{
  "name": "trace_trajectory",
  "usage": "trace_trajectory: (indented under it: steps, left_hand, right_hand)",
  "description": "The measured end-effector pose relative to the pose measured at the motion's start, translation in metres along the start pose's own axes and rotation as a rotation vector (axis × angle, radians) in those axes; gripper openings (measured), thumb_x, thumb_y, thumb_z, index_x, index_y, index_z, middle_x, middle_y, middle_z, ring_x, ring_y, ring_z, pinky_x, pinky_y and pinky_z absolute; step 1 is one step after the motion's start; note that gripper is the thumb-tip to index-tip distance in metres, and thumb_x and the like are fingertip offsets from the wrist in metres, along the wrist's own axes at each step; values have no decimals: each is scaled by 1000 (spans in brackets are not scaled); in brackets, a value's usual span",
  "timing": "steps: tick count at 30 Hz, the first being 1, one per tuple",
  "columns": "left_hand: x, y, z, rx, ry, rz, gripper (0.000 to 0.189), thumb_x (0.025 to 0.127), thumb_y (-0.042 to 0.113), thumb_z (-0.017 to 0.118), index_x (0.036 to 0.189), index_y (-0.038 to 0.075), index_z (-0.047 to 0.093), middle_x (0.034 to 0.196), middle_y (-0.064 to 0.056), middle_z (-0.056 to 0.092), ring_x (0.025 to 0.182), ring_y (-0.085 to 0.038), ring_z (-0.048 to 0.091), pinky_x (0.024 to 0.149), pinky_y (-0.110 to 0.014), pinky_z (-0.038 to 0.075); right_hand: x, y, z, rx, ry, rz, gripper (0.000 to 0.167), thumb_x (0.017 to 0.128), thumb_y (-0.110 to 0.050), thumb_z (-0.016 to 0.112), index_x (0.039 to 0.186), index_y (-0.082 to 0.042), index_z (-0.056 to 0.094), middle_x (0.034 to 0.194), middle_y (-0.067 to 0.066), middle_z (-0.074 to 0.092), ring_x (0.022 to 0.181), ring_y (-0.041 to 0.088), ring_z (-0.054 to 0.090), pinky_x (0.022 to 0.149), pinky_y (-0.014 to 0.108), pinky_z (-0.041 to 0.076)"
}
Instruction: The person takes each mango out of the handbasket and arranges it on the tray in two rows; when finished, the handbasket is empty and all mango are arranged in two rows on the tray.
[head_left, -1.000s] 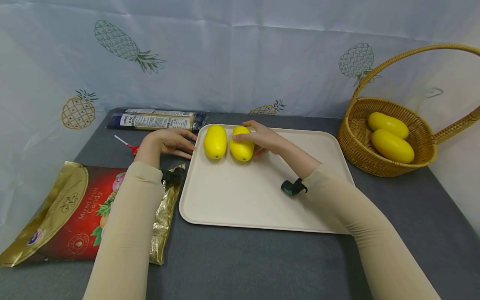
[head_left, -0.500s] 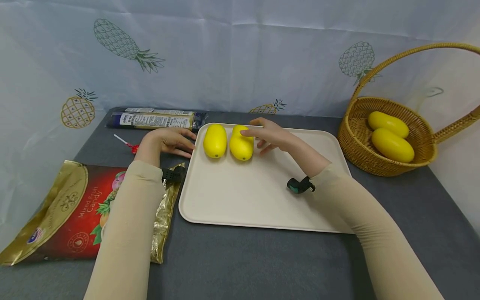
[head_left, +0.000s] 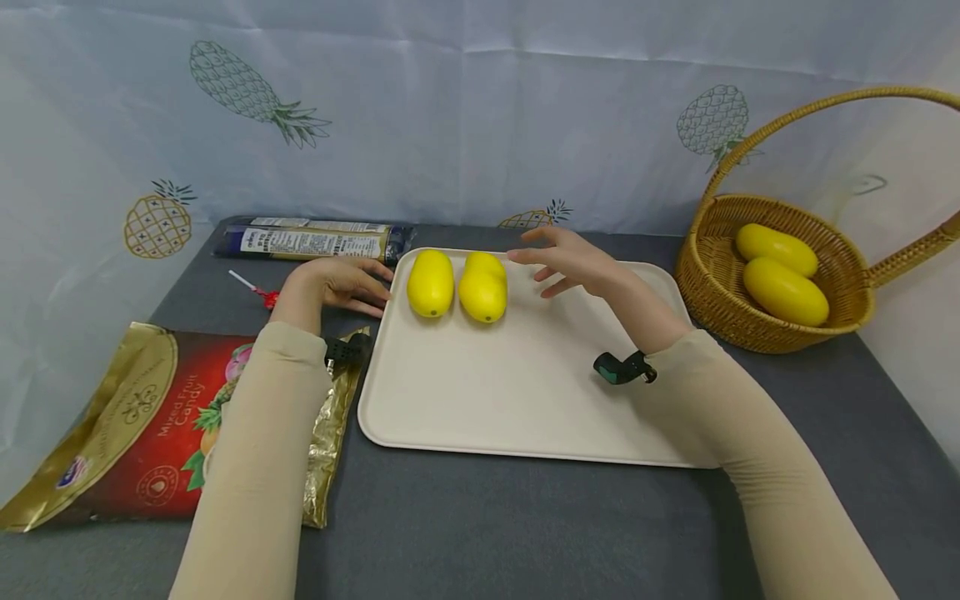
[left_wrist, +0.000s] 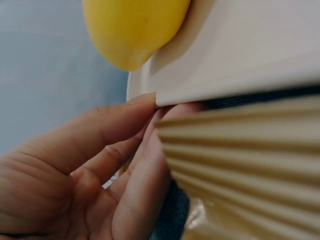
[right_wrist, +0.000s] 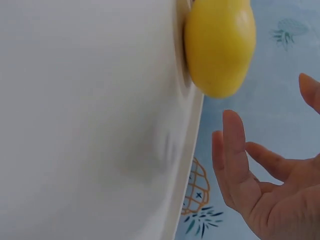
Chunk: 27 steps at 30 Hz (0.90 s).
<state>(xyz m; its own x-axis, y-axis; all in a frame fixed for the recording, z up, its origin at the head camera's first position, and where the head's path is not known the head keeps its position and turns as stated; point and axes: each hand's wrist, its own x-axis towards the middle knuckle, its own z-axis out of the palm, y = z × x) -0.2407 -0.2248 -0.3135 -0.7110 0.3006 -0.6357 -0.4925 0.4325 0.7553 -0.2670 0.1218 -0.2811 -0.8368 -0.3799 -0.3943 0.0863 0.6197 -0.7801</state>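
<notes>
Two smooth yellow oblong fruits, possibly mangoes, lie side by side on a cream tray (head_left: 480, 392): a left fruit (head_left: 431, 283) and a right fruit (head_left: 483, 287). My right hand (head_left: 570, 262) hovers over the tray just right of them, fingers spread and holding nothing; the right wrist view shows a gap between its fingertips and a fruit (right_wrist: 220, 47). At the tray's left edge rests my left hand (head_left: 341, 283). In the left wrist view its thumb tip touches the tray rim (left_wrist: 200, 95), and another fingertip is partly hidden at the rim.
A wicker basket (head_left: 712, 308) with two more yellow fruits (head_left: 784, 292) stands at the right. Left are a red and gold candy bag (head_left: 168, 417), partly under my left sleeve, a red lollipop (head_left: 267, 297), and dark labelled packages (head_left: 311, 242) at the back against the pineapple-print cloth.
My right hand has let go of the right fruit and moved away to the right with its fingers spreading. The fruits stay where they were, and my left hand keeps its place.
</notes>
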Motion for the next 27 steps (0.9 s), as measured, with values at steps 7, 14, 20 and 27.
trace_trajectory:
  steps: [7,14,20,27]
  left_hand:
    - [-1,-1,-1,-5,-19,9,67,97,8,61,153,5,22,137,-16,46,97,-13,66,97,-30,62]
    - [-4,-2,-3,-17,-60,43,75,93,12,69,151,2,23,127,-12,51,100,-15,67,97,-31,62]
    - [0,-1,-1,0,-28,18,67,98,8,59,153,4,21,136,-15,45,96,-12,66,97,-30,62]
    - [0,-1,-1,7,-17,9,66,99,8,58,153,6,21,135,-13,46,94,-11,68,95,-29,63]
  right_hand:
    - [-17,2,-19,11,30,-47,74,94,-46,62,155,-19,28,152,17,34,131,40,50,102,52,58]
    - [-37,-1,-41,10,94,-84,70,96,-46,60,153,-19,32,148,14,39,127,33,50,103,47,58]
    - [-64,-7,-64,0,148,-145,64,97,-46,59,151,-20,37,151,12,40,120,22,53,90,26,63]
    - [-89,-6,-93,26,238,-237,55,96,-39,62,145,-19,46,143,2,48,108,9,60,81,16,63]
